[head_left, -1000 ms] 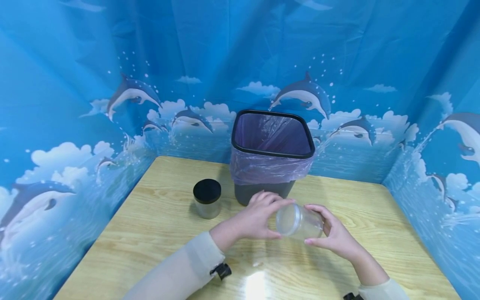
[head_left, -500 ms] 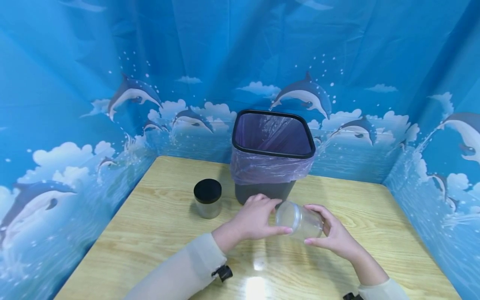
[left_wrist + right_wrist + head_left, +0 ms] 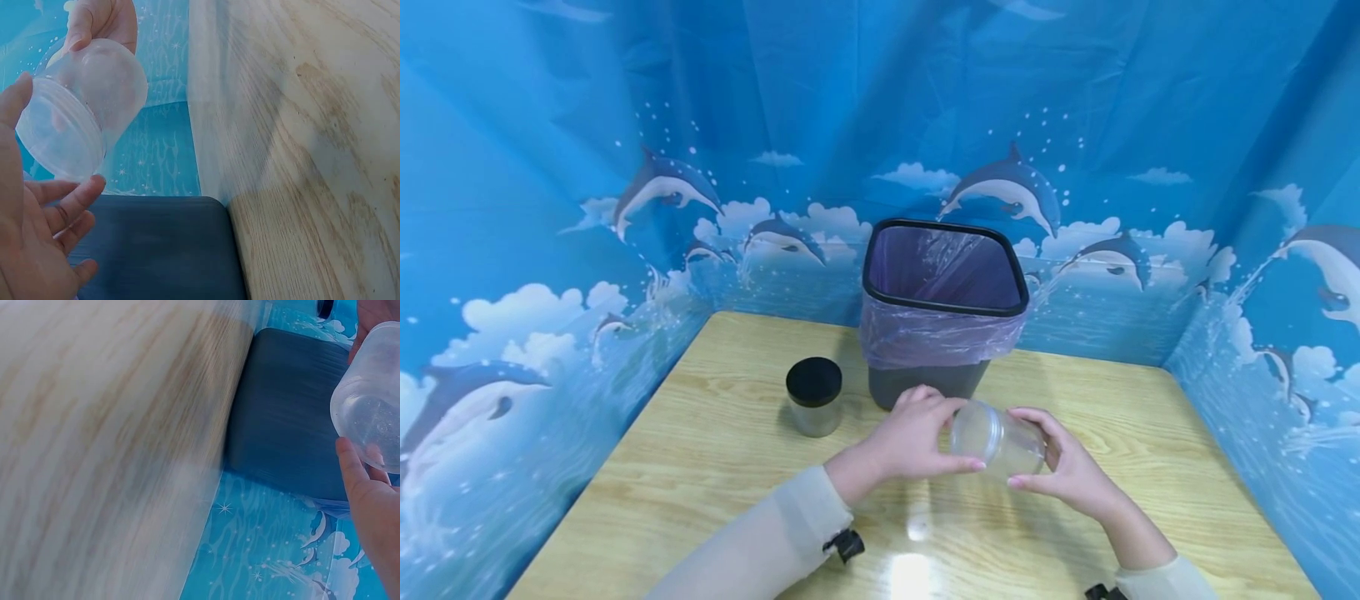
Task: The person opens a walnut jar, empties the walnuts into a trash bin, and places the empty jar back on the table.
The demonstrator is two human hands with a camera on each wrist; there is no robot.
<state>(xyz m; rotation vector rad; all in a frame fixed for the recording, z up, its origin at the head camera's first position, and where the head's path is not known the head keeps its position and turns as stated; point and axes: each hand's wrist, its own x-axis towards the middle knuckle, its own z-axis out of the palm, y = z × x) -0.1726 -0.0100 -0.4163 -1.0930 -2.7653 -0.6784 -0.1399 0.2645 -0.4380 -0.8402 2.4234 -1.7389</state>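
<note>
A clear plastic jar (image 3: 1021, 446) is held tilted on its side above the table, in front of the bin. My right hand (image 3: 1073, 473) grips it near the base, thumb below and fingers above. At the other end, my left hand (image 3: 904, 440) spans the translucent lid end (image 3: 973, 435). In the left wrist view, the thumb and fingertips (image 3: 94, 182) of the left hand meet the rim from opposite sides, the other fingers spread loosely. The jar's rounded base (image 3: 375, 428) shows in the right wrist view, with right fingertips against it.
A dark grey bin (image 3: 917, 385) with a black rim and purple liner (image 3: 936, 333) stands behind the hands. Left of it stands a second jar (image 3: 815, 412) with a black lid. Dolphin-print curtains (image 3: 820, 108) surround the wooden table (image 3: 700, 467).
My left hand has turned around the lid end: its thumb came up and across, while its index finger drew back to the left. The right hand and jar have stayed almost still.
</note>
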